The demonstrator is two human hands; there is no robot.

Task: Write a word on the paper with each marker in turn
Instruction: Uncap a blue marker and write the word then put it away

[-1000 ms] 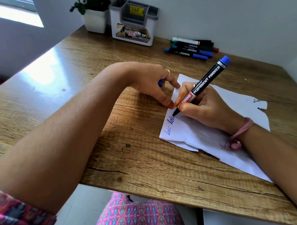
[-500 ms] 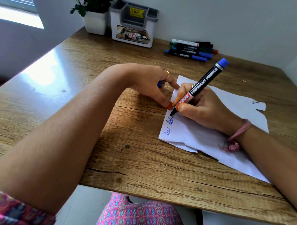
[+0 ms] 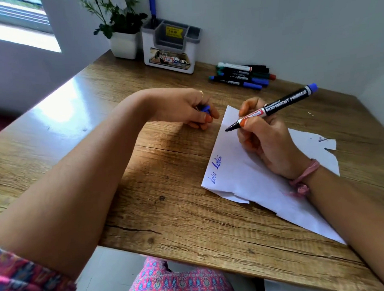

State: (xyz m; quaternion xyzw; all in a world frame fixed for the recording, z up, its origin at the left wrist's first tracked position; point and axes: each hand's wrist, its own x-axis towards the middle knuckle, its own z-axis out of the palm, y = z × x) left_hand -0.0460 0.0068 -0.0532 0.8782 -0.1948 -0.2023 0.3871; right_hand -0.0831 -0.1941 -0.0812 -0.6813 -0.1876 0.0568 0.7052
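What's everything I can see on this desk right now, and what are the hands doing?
desk: one, brown wood, under everything
paper: one, white, torn edges, right of centre, two blue words near its left edge
markers: a small pile, blue, green, red and black ends, at the back
organiser: one, white and grey, back wall
plant pot: one, white, left of the organiser
marker: one, black with blue end, uncapped
cap: one, blue
left hand: holds the cap
right hand: grips the marker, tip above the paper
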